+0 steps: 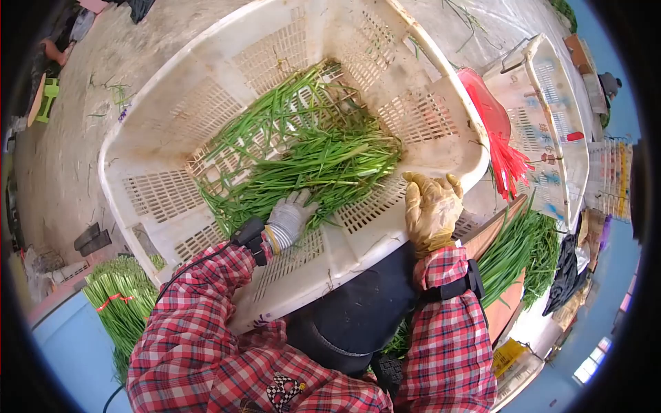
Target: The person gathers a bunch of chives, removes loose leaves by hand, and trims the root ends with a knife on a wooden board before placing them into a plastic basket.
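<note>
Centrally: one white basket [444, 148], slotted walls, tilted toward the wearer, scuffed and stained. Contents: loose green stalks [337, 162], piled across the floor of it, thickest toward the near side.

Left hand [292, 215], grey glove with striped cuff: inside the basket, set against the near-left edge of the stalks, which lie directly beyond and beside the fingers. Whether the fingers pinch any stalks cannot be told; the tips are partly among the leaves.

Right hand [434, 206], stained yellowish glove: at the near rim, right of the stalks and apart from them, fingers bent. Whether it clamps the rim cannot be told.

Also listed: tied bundle [124, 299] of greens, red band, lower left; red strips [511, 165], right of the basket; second crate [527, 113], white, upper right; further greens [513, 251], lower right; green stool [47, 100], far left.
</note>
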### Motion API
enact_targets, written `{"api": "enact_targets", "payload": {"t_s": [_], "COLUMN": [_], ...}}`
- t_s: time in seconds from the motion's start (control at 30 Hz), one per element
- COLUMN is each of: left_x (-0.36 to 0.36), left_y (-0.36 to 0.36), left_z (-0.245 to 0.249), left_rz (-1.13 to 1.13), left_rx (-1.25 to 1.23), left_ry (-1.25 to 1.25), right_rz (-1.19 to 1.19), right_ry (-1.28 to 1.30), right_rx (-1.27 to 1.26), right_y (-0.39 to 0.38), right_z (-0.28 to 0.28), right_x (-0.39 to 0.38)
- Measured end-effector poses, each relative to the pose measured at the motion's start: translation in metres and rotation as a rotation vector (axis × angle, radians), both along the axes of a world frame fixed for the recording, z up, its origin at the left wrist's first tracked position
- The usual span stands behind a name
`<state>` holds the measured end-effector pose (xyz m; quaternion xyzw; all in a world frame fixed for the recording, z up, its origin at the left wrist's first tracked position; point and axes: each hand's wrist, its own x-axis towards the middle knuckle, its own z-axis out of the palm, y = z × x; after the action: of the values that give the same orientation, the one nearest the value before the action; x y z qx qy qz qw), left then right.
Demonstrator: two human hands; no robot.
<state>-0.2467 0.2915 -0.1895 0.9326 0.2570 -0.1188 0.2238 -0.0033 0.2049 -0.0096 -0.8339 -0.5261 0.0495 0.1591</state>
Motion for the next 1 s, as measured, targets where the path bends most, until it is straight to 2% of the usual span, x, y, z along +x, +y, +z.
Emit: {"api": "enact_targets", "payload": {"t_s": [0.07, 0.1, 0.17, 0.23, 0.3, 0.37, 0.4, 0.47, 0.5, 0.6, 0.7, 0.73, 0.8, 0.87, 0.9, 1.0], "left_x": [0.006, 0.009, 0.014, 0.034, 0.049, 0.064, 0.069, 0.078, 0.084, 0.1, 0.109, 0.115, 0.102, 0.093, 0.092, 0.073], "left_y": [0.012, 0.021, 0.045, 0.087, 0.142, 0.187, 0.209, 0.243, 0.25, 0.254, 0.229, 0.227, 0.218, 0.201, 0.185, 0.16], "left_z": [0.018, 0.021, 0.022, 0.023, 0.012, -0.02, -0.04, -0.077, -0.082, -0.084, -0.068, -0.088, -0.104, -0.097, -0.078, -0.071], "left_rz": [0.1, 0.098, 0.298, 0.523, 0.64, 0.723, 0.719, 0.819, 0.811, 0.797, 0.751, 0.827, 0.751, 0.659, 0.642, 0.67], "left_rx": [-0.174, -0.173, -0.288, -0.153, 0.016, 0.156, 0.148, 0.13, 0.121, -0.023, 0.04, 0.06, -0.002, -0.121, -0.139, -0.263], "left_ry": [-0.224, -0.224, -0.542, -0.768, -0.809, -0.647, -0.649, -0.286, -0.288, 0.115, 0.177, 0.268, 0.203, 0.079, 0.019, -0.191], "right_rz": [0.002, 0.0, -0.003, -0.004, 0.0, 0.005, -0.001, 0.017, 0.008, 0.033, 0.027, 0.027, 0.017, 0.016, 0.01, -0.002], "right_ry": [-0.036, -0.036, -0.018, -0.01, -0.007, 0.005, 0.002, 0.015, 0.011, -0.015, 0.013, -0.002, 0.002, 0.015, 0.011, 0.016], "right_rx": [-0.004, -0.002, 0.001, 0.0, -0.004, -0.004, -0.009, -0.015, -0.022, 0.027, 0.018, 0.023, 0.017, 0.008, 0.014, -0.042], "right_y": [-0.001, 0.0, 0.0, 0.001, 0.002, 0.001, 0.001, 0.001, 0.002, 0.0, 0.0, 0.0, -0.001, 0.001, 0.0, 0.001], "right_z": [-0.002, -0.001, 0.0, 0.0, 0.0, 0.0, 0.001, 0.002, 0.001, -0.002, -0.004, -0.004, -0.005, -0.002, -0.001, 0.001], "right_x": [0.002, 0.002, 0.001, 0.001, 0.002, 0.003, 0.003, 0.003, 0.005, 0.005, 0.006, 0.007, 0.006, 0.007, 0.007, 0.007]}}
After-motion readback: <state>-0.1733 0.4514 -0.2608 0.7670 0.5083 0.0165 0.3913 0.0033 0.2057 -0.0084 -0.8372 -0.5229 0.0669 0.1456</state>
